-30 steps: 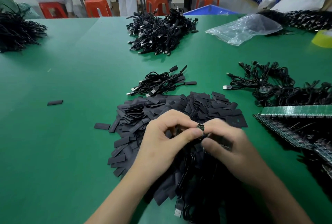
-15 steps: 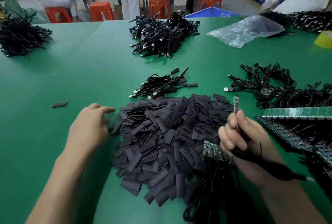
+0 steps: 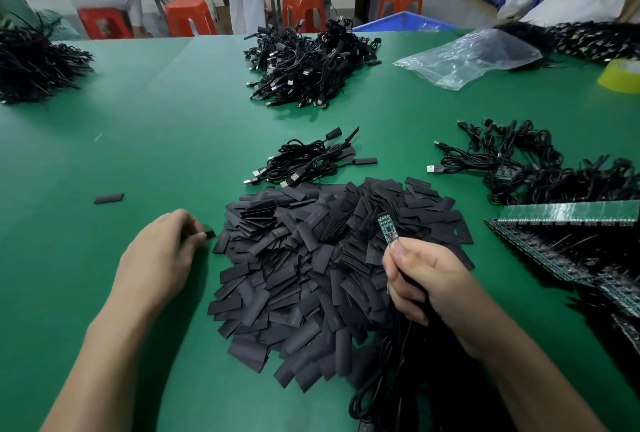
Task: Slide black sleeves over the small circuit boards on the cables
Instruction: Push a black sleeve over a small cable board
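Fingers of the left hand (image 3: pixel 162 251) curl palm-down at the left edge of the sleeve pile (image 3: pixel 311 275), pinching one black sleeve (image 3: pixel 209 234) low over the green table (image 3: pixel 138 119). Right hand (image 3: pixel 427 281), over the pile's right side, grips a small circuit board (image 3: pixel 388 231) upright between thumb and forefinger (its cable (image 3: pixel 384 379) trails toward the pile's near edge, partly hidden by the hand). Beyond the pile lies a clear plastic bag (image 3: pixel 464 57); its contents cannot be made out
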### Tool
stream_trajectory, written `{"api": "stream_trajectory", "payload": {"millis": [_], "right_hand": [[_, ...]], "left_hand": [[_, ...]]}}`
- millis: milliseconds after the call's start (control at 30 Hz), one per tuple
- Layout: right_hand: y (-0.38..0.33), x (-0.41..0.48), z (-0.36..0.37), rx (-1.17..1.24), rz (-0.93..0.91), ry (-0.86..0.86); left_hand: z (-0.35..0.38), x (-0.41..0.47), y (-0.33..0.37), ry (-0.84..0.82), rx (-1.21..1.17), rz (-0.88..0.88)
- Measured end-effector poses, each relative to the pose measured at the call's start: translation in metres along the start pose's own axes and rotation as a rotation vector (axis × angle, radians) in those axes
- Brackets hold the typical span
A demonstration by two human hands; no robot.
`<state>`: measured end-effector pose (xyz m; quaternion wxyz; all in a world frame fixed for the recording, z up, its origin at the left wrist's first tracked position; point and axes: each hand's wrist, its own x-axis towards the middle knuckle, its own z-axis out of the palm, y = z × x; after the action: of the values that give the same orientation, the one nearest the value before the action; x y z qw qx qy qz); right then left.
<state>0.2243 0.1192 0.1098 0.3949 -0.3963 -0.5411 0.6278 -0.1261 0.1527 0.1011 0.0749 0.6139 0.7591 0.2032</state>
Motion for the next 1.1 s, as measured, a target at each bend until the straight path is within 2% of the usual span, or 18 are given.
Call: {"api": "stream_trajectory", "payload": {"millis": [67,133,167,233,300,367,433,500,633,733,867,1100], "right_hand": [[0.001,0.0,0.002,-0.058,-0.001,-0.01],[0.003,0.0,0.005,-0.113,0.0,0.002],[0.003,0.0,0.006,-0.136,0.0,0.013],[0.003,-0.001,0.009,-0.175,-0.01,0.032],[0.003,-0.001,0.01,-0.172,-0.027,0.045],[0.002,-0.002,0.01,-0.147,-0.035,0.051],[0.002,-0.002,0.01,-0.156,-0.042,0.054],[0.004,-0.002,0.01,-0.177,-0.051,0.07],[0.007,-0.001,0.01,-0.221,-0.066,0.097],[0.008,-0.001,0.011,-0.207,-0.093,0.107],[0.006,0.001,0.008,-0.128,-0.137,0.205],[0.004,-0.004,0.0,-0.424,-0.117,0.081]], "left_hand": [[-0.002,-0.005,0.012,0.12,-0.124,-0.017],[-0.006,-0.014,0.038,0.186,-0.394,0.023],[-0.007,-0.02,0.056,0.137,-0.559,0.057],[-0.005,-0.032,0.09,-0.104,-0.84,0.149],[0.006,-0.046,0.115,-0.305,-0.954,0.225],[0.019,-0.058,0.131,-0.389,-0.973,0.244],[0.03,-0.068,0.136,-0.389,-1.01,0.23],[0.037,-0.074,0.135,-0.319,-0.999,0.267],[0.041,-0.075,0.129,-0.056,-0.697,0.57],[0.04,-0.072,0.127,-0.008,-0.648,0.645],[0.042,-0.069,0.118,0.078,-0.641,0.609],[0.044,-0.065,0.108,0.139,-0.679,0.559]]}}
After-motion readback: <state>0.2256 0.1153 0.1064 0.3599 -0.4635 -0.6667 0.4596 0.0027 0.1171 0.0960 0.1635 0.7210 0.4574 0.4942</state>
